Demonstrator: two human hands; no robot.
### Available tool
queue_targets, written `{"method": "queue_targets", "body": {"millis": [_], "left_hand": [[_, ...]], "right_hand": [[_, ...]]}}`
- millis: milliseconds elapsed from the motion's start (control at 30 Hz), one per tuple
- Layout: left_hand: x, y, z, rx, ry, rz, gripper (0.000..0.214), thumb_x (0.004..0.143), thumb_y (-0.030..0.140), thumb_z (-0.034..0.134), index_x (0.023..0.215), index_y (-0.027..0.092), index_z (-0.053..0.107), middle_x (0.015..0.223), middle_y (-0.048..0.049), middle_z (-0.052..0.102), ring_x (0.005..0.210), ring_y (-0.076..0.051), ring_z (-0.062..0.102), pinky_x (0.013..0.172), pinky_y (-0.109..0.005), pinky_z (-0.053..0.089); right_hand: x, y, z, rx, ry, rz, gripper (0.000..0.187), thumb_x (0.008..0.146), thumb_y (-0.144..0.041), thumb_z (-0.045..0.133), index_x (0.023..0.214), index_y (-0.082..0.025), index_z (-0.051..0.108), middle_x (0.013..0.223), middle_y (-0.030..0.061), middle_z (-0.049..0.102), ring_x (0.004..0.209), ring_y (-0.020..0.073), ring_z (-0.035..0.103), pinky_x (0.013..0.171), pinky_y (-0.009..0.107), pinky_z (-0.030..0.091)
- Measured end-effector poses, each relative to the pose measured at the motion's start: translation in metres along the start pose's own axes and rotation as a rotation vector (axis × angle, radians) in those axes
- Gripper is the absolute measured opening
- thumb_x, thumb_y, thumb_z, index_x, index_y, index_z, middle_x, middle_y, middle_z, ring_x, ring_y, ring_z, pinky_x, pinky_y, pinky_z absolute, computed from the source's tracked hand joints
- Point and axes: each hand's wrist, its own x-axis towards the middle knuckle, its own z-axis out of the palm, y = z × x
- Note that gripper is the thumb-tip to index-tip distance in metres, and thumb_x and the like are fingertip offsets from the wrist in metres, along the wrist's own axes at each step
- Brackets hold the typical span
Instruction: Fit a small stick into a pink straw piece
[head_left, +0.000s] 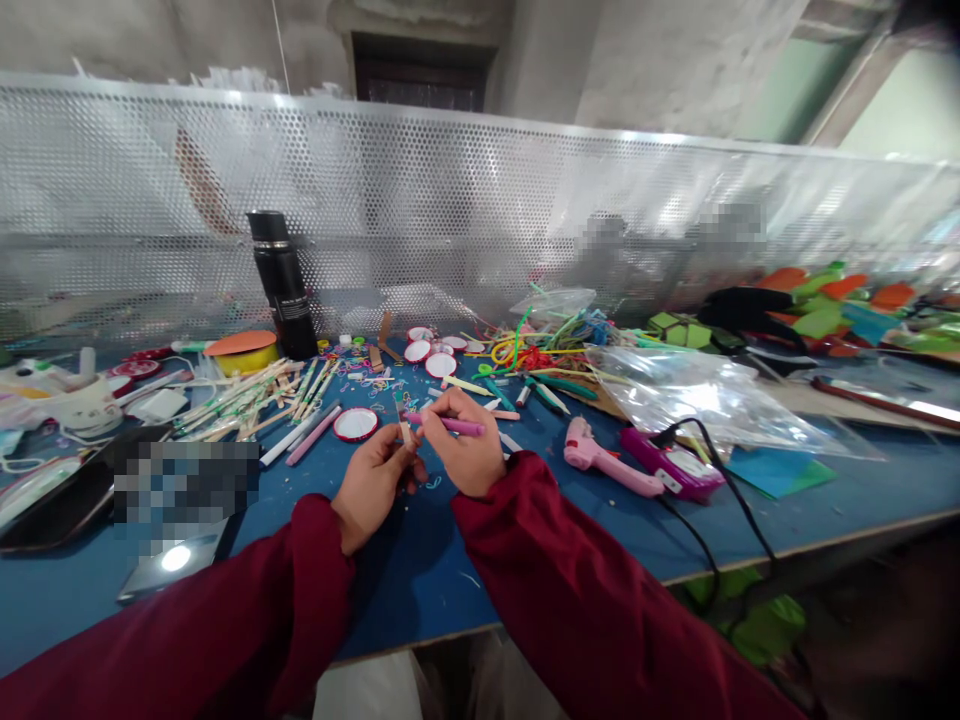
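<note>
Both of my hands meet over the middle of the blue table (420, 560), in dark red sleeves. My right hand (466, 448) is closed round a thin pink stick (450, 424) that lies crosswise and points left. My left hand (373, 482) pinches a short pale stick piece (406, 432) held upright, its top close to the pink stick's left end. A round red-rimmed white disc (355, 424) lies just beyond my left hand.
A black flask (282, 284) stands at the back before a perforated metal screen (480, 210). Loose sticks (247, 400), red-rimmed discs (429, 352) and coloured straws (540, 345) litter the table. A pink glue gun (609, 462), a clear plastic bag (690, 395) and a black cable (720, 480) lie to the right.
</note>
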Motion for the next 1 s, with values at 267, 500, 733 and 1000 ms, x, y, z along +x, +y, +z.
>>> {"method": "queue_targets", "body": {"millis": [267,500,733,1000], "left_hand": [[-0.001,0.003,0.002,-0.005,0.004,-0.013,0.035,0.084,0.052,0.058,0.090,0.018,0.051,0.064,0.0002,0.063,0.049,-0.009,0.051,0.047,-0.021,0.033],[-0.001,0.003,0.001,0.008,0.006,-0.014,0.034,0.086,0.051,0.055,0.093,0.018,0.052,0.065,0.0009,0.063,0.049,-0.009,0.051,0.047,-0.020,0.033],[-0.002,0.002,0.002,0.003,0.022,-0.022,0.029,0.087,0.046,0.055,0.095,0.019,0.050,0.065,0.0017,0.063,0.049,-0.008,0.051,0.046,-0.020,0.031],[-0.004,0.004,0.003,-0.039,0.004,-0.006,0.029,0.087,0.046,0.055,0.096,0.019,0.050,0.065,0.0009,0.063,0.050,-0.009,0.051,0.049,-0.021,0.034]], "right_hand": [[-0.001,-0.003,-0.001,0.000,-0.018,0.018,0.016,0.082,-0.027,0.055,0.068,-0.022,0.054,0.064,-0.0025,0.059,0.060,0.0118,0.053,0.059,0.025,0.042],[-0.001,-0.004,-0.002,-0.006,-0.008,0.016,0.016,0.082,-0.027,0.054,0.067,-0.021,0.055,0.064,-0.0024,0.060,0.060,0.0119,0.053,0.060,0.026,0.042],[0.004,0.004,-0.002,0.237,0.065,0.142,0.011,0.079,-0.032,0.060,0.078,-0.021,0.058,0.065,-0.0028,0.062,0.060,0.0130,0.060,0.061,0.027,0.046],[0.008,0.011,0.000,0.557,0.054,0.327,0.020,0.072,-0.036,0.069,0.082,-0.020,0.063,0.070,0.0002,0.067,0.065,0.0144,0.063,0.063,0.028,0.049]]}}
